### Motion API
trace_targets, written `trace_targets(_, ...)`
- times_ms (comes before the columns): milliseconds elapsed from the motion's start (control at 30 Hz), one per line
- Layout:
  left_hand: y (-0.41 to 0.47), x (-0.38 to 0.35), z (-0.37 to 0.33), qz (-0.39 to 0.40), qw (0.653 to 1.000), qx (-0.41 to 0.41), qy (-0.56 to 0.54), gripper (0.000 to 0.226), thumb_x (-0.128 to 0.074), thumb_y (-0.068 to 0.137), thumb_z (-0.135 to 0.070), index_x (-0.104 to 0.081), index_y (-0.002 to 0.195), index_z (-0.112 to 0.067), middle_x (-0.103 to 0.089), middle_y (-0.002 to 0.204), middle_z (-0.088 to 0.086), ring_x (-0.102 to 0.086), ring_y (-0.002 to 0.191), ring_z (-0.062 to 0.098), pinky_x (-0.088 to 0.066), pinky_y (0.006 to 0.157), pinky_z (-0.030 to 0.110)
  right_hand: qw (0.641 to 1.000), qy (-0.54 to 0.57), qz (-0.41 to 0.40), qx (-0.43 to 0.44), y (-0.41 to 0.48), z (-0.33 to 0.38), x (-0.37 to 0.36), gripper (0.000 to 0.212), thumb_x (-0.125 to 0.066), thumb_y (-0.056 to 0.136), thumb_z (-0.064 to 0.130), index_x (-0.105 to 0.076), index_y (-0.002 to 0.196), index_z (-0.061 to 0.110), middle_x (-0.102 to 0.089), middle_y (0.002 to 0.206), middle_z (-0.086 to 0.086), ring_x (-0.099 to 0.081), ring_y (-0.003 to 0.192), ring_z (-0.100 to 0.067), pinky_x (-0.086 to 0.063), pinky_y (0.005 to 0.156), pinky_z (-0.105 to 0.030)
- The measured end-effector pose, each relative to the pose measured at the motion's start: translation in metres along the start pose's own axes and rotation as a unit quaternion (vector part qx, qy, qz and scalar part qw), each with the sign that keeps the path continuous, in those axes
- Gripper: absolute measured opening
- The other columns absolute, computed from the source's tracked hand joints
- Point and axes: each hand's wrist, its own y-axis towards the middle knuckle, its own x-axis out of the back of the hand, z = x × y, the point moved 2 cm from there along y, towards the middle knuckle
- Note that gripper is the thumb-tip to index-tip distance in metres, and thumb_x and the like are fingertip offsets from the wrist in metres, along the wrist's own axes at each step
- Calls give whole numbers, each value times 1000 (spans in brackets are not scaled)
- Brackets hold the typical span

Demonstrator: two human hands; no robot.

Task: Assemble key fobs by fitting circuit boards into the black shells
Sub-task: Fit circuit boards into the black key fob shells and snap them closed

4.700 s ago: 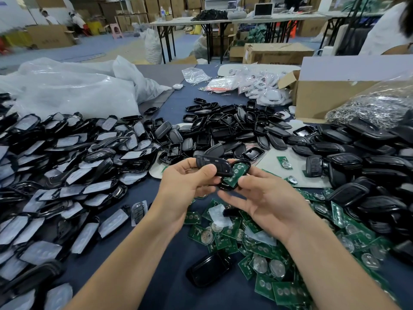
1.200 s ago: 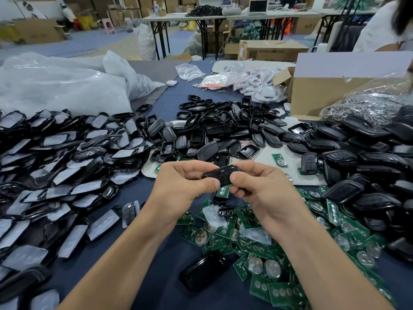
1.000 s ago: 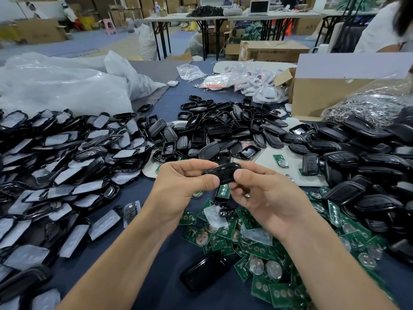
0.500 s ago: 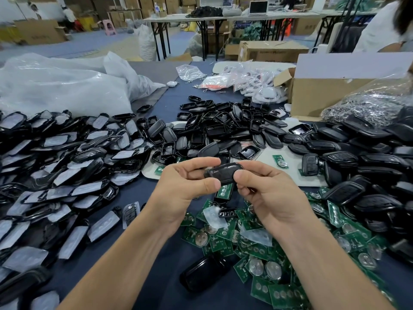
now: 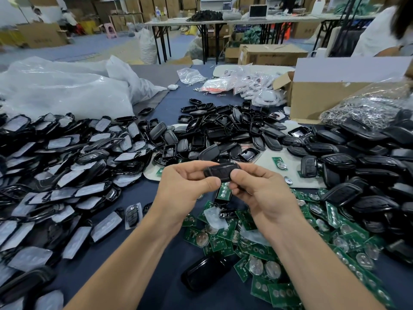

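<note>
Shell [image 5: 221, 171] was pinched at both ends: my left hand [image 5: 185, 189] and right hand [image 5: 263, 195] each gripped it, likely to squeeze it shut.

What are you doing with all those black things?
A person is putting key fobs together. The left hand and right hand pinch one black shell above the table. Green circuit boards lie heaped under the hands, and more shells are piled all around.
</note>
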Motion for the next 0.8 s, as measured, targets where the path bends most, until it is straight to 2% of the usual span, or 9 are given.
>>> trace_targets(100,4,3,0,-16,999,13,-32,33,-84,65,-2,-85,86,-27,-81,83,5,-75,71,13,-57,66,19,999,-37,14,20,0,2,1,13,-76,82,-4,-74,88,7,-71,75,-7,-62,63,-17,-57,65,-26)
trace_targets(233,4,5,2,-10,994,51,-101,30,-82,54,-11,-85,81,-23,-79,78,4,-69,66,15,-56,65,22,994,-93,49,42,-4,4,-2,11,-83,75,12,-77,84,13,-72,78,-2,-62,68,-11,-56,73,-29)
trace_targets(300,3,5,1,8,989,63,-131,30,-80,55,-6,-85,82,-18,-76,75,6,-63,60,15,-55,62,21,994,-73,64,47,-7,6,-4,13,-82,65,21,-79,76,16,-70,76,-1,-60,66,-11,-55,70,-26)
trace_targets(400,3,2,1,22,985,76,-152,28,-78,61,-2,-85,84,-17,-74,74,7,-60,57,13,-54,61,20,997,-24,63,44,-7,5,-3,8,-81,62,21,-79,69,18,-70,75,-2,-58,64,-11,-54,64,-23)
trace_targets(533,4,0,-1,-21,1000,20,-3,33,-82,75,4,-84,84,-27,-75,88,18,-66,76,27,-56,73,29,998,-24,22,49,-4,1,0,8,-83,69,12,-78,67,18,-72,75,-1,-59,61,-8,-53,61,-21)
trace_targets(600,1,-1,-2,-49,997,-19,56,37,-84,79,3,-83,82,-34,-80,85,9,-75,75,22,-60,70,27,992,-96,-14,85,-2,6,2,18,-81,81,4,-78,69,18,-71,70,1,-58,58,-7,-52,60,-21)
trace_targets(667,-1,-4,-1,-92,992,-45,67,37,-86,79,0,-83,80,-37,-80,79,0,-78,74,15,-58,65,20,981,-148,-54,115,-1,7,3,16,-81,85,7,-78,74,17,-73,70,3,-62,59,-7,-54,64,-26)
trace_targets(733,-4,-7,-1,-149,981,-76,102,39,-88,78,-5,-81,83,-44,-79,77,-11,-77,73,6,-56,63,14,975,-165,-85,119,-6,1,1,10,-81,87,15,-75,79,18,-74,72,3,-70,62,-9,-59,72,-38)
trace_targets(800,-7,-7,-2,-196,957,-123,173,43,-88,79,-11,-78,88,-52,-76,79,-25,-74,77,-4,-58,69,14,983,-131,-87,98,-13,-9,-7,17,-81,88,16,-65,83,12,-73,76,-1,-75,69,-15,-62,73,-40)
